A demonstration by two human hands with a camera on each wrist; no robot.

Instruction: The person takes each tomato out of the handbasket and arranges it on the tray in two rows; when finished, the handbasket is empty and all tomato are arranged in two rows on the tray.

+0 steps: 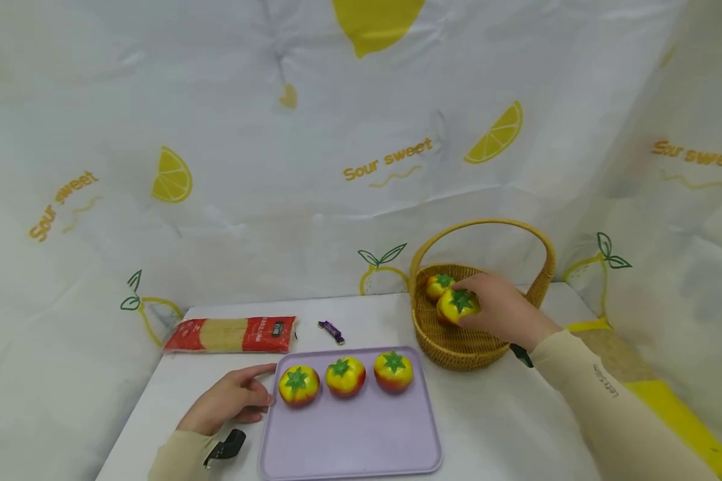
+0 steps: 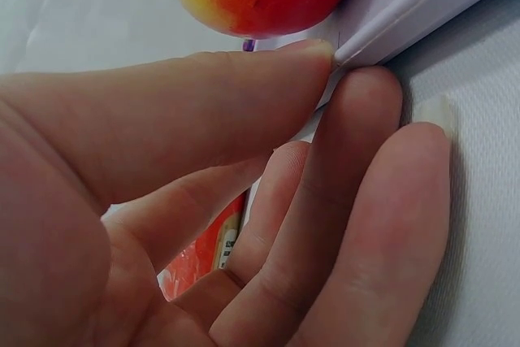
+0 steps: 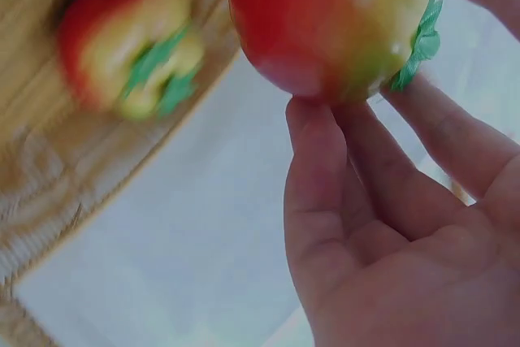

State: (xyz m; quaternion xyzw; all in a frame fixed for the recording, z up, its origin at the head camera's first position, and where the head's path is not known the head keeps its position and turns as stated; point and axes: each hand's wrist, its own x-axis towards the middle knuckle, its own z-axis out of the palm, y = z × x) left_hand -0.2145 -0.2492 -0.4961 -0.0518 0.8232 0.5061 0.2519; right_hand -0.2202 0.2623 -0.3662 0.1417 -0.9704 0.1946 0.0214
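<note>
My right hand (image 1: 498, 304) holds a red and yellow toy tomato (image 1: 457, 306) with a green star-shaped top, over the wicker basket (image 1: 457, 361). Fingers grip it from the sides in the right wrist view. Another tomato (image 1: 439, 286) lies inside the basket, and it looks blurred in the right wrist view. At the left rim of the lilac tray (image 1: 349, 444), my left hand (image 1: 231, 399) pinches the edge near the upper corner. Three tomatoes stand in a row along the tray's far side: left tomato (image 1: 299, 386), middle tomato (image 1: 345, 377), right tomato (image 1: 393, 372).
A red and yellow packet of noodles (image 1: 231, 335) lies at the back left of the white table. Beside it is a small purple wrapped candy (image 1: 332, 331). The basket's tall handle (image 1: 487, 222) arches above the right hand. Lemon-print cloth hangs behind.
</note>
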